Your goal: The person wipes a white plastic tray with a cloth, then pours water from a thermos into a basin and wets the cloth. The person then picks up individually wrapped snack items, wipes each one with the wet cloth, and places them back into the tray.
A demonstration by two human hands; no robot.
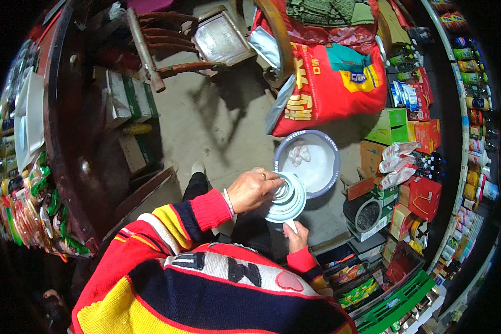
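Observation:
Over the near edge of a round tub [336,172] with a blue-grey rim, I hold a pale blue, funnel-like piece [293,210] made of stepped rings, with a short handle. My right hand [296,236] is closed around that handle, at its near side. Bent over the smaller rings from the left, the fingers of my left hand [251,191] grip the piece; their tips are partly hidden. Inside the tub, a crumpled, pale clump [299,152] lies against the white interior.
A big red sack [331,89] rests on a wooden chair beyond the tub. Another wooden chair [222,36] lies further left. Cartons, including a red box [424,197], and a dark round-mouthed container [368,216] crowd the right. A dark wooden counter [75,139] borders the left.

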